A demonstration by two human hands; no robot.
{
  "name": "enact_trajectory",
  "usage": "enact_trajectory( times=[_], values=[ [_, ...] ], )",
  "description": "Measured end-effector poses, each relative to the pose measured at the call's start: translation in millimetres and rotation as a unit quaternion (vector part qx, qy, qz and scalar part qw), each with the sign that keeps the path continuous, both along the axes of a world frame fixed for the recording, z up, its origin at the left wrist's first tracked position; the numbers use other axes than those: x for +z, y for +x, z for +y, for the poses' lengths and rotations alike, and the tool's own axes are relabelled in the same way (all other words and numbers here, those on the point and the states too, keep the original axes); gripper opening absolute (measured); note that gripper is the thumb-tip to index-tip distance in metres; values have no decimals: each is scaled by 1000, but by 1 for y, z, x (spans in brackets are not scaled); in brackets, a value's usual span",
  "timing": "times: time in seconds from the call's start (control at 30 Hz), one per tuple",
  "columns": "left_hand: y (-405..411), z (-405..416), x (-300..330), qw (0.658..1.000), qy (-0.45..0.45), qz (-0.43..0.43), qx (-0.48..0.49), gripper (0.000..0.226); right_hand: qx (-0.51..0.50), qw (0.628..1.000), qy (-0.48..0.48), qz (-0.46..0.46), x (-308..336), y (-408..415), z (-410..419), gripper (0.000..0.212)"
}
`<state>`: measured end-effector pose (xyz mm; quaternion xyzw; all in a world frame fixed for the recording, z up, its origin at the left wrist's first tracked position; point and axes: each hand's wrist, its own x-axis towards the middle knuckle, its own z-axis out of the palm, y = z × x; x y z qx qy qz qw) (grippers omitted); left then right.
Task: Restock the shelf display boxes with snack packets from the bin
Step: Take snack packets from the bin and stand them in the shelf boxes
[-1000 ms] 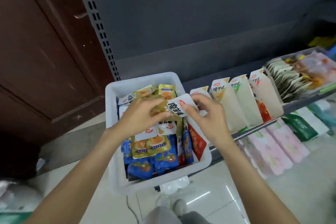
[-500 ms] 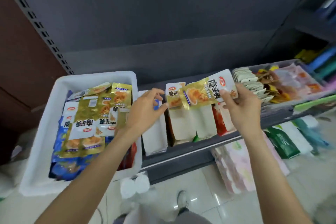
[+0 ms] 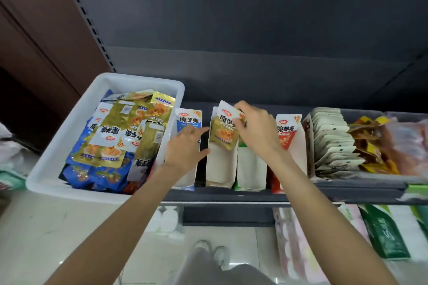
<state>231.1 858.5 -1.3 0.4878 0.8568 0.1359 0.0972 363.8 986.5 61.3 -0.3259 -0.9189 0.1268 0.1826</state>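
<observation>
The gold snack packet (image 3: 223, 131), light, floppy and likely slick, sits half inside the second display box (image 3: 221, 166), so keep your right hand (image 3: 257, 133) pinching its top edge while your left hand (image 3: 185, 148), fingers straight, steadies that box beside the white bin (image 3: 69, 146).
</observation>
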Motion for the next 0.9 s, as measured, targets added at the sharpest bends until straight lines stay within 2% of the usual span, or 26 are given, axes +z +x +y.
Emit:
enact_trajectory(
  times=[0.1,0.23,0.37,0.5,0.57,0.63,0.7,0.73,0.8,0.83,0.9],
  values=[
    [1,1,-1,1000,-3,5,6,63,24,998,3,-54,-9,-13,3,21],
    [0,1,-2,1000,0,-3,21,66,33,997,13,-68,-22,-20,12,22],
    [2,0,-3,1000,-1,3,23,65,35,997,68,-15,-34,-23,19,10],
    [6,0,-1,1000,2,-5,27,62,26,989,134,59,-35,-21,26,22],
    [4,-7,7,997,70,-6,23,52,46,984,110,134,-28,-17,20,19],
    [0,-23,16,976,214,20,31,39,90,978,33,186,-19,-13,1,18],
    [-10,-50,25,942,324,45,80,33,129,973,-42,184,-13,-14,-25,18],
    [-17,-65,27,933,338,47,117,28,143,973,-65,166,-10,-18,-38,17],
    [-36,-88,24,935,293,24,198,23,183,974,-72,113,-8,-32,-58,16],
    [-51,-99,18,947,230,5,223,27,204,973,-69,85,-9,-45,-69,18],
    [-80,-113,8,971,94,-43,214,40,238,969,-49,44,-17,-75,-86,26]
  ],
)
